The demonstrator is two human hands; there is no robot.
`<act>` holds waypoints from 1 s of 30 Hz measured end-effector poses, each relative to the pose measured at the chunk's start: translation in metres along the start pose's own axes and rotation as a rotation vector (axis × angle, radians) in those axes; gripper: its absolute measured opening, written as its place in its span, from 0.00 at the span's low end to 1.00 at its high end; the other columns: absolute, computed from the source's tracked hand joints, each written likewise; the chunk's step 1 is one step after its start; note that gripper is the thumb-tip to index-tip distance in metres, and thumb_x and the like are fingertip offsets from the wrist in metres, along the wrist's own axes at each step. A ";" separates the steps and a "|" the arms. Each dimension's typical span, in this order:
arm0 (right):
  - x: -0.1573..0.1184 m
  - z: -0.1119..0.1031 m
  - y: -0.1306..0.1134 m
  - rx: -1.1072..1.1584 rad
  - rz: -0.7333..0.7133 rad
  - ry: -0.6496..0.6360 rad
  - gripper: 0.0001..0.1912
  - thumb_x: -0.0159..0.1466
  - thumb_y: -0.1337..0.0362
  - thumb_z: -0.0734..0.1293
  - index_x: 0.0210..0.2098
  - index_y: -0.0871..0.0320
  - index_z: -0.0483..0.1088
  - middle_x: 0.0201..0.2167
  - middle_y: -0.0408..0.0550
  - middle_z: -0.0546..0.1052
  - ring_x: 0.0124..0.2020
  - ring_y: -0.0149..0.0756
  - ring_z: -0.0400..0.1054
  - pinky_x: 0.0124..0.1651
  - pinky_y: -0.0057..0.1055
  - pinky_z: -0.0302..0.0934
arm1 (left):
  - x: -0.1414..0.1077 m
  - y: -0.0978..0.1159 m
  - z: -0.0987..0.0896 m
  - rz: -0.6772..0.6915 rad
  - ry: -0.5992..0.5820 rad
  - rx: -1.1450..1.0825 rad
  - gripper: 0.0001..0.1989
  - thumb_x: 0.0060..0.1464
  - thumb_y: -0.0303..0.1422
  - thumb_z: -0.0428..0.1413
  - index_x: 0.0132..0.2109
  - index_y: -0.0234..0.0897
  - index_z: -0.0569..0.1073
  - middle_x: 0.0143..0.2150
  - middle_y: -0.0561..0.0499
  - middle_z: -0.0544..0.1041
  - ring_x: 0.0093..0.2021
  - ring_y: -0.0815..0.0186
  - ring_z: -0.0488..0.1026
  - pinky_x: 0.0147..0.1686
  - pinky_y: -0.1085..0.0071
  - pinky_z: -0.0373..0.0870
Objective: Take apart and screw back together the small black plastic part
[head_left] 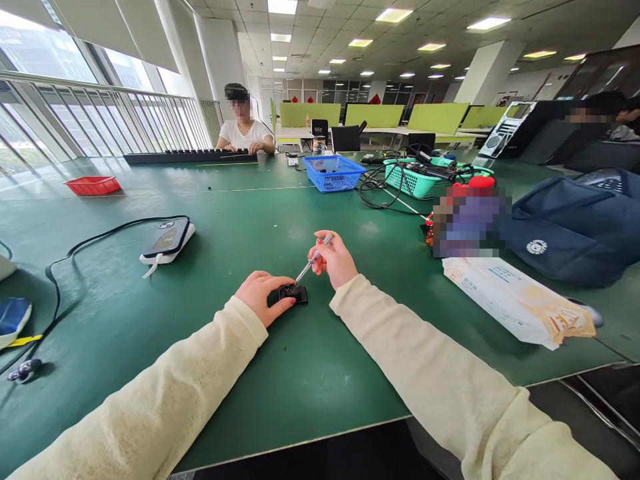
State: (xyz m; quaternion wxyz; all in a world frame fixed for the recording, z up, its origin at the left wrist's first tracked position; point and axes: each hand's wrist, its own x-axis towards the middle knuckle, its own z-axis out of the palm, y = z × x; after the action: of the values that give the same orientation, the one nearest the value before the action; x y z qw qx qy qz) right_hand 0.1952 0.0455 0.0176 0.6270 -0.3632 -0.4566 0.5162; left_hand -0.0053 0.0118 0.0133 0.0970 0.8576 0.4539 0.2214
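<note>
Left hand (261,297) pinches a black block (301,294) under the screwdriver (303,272) the right hand (338,261) grips.

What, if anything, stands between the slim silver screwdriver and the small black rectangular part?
Nothing visible: the screwdriver in the right hand slants down to the top of the black part. The left hand holds that part, very close beside the tip.

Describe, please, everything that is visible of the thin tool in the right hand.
The thin tool looks like a small screwdriver: a shiny, pale handle, partly covered by the right hand holding it, and a straight, slender shaft that looks metallic. It is tilted, handle end up and to the right. Its lower end is at the small black piece on the green table; the exact tip shape is too small to tell.
</note>
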 end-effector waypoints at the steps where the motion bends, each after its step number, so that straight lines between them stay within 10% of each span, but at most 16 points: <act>1: 0.000 0.000 0.000 0.004 0.010 0.001 0.21 0.57 0.48 0.71 0.41 0.53 0.63 0.20 0.35 0.73 0.14 0.25 0.62 0.16 0.22 0.57 | 0.001 -0.001 0.002 0.001 0.010 -0.002 0.19 0.53 0.45 0.55 0.49 0.43 0.77 0.43 0.48 0.81 0.49 0.53 0.70 0.52 0.55 0.69; 17: 0.004 -0.002 0.004 0.148 0.278 0.168 0.13 0.62 0.58 0.70 0.37 0.55 0.62 0.17 0.39 0.72 0.13 0.25 0.62 0.16 0.21 0.57 | 0.005 -0.003 0.004 0.003 0.054 0.043 0.17 0.52 0.41 0.55 0.48 0.42 0.77 0.42 0.47 0.80 0.48 0.54 0.71 0.51 0.57 0.71; 30: -0.003 0.001 -0.009 0.058 -0.039 0.132 0.08 0.63 0.59 0.64 0.39 0.54 0.62 0.18 0.36 0.72 0.12 0.25 0.57 0.15 0.22 0.51 | 0.005 -0.003 0.006 -0.040 0.024 0.033 0.17 0.53 0.40 0.54 0.48 0.43 0.77 0.41 0.48 0.79 0.49 0.55 0.72 0.51 0.58 0.71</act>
State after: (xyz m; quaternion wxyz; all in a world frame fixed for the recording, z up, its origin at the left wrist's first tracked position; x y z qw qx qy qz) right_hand 0.1967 0.0406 0.0261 0.6759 -0.3691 -0.4063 0.4917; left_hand -0.0024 0.0177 0.0080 0.0821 0.8472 0.4756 0.2221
